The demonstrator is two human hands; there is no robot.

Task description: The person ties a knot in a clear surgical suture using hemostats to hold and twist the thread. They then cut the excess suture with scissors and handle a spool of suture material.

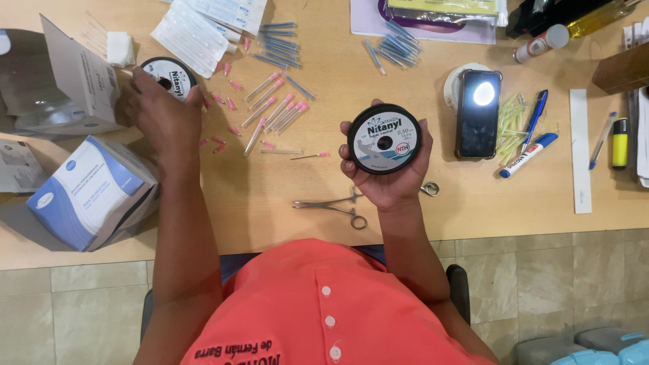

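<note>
My right hand (389, 179) holds a round black spool of line with a pale label (384, 138), lifted face-up over the wooden table (270, 203). My left hand (159, 111) reaches to the far left and rests on a second, similar spool (169, 73) that lies on the table beside an open grey carton (61, 81). Between the hands lie several pink-capped needles (274, 108) and loose pink caps. Metal forceps (334, 204) lie just below my right hand.
A blue and white box (88, 192) lies on its side at the left. A black phone (478, 113), pens (529, 154), a yellow highlighter (619, 143), blue-capped needles (395, 44) and sealed packets (193, 30) are spread over the table. Tiled floor lies below the table edge.
</note>
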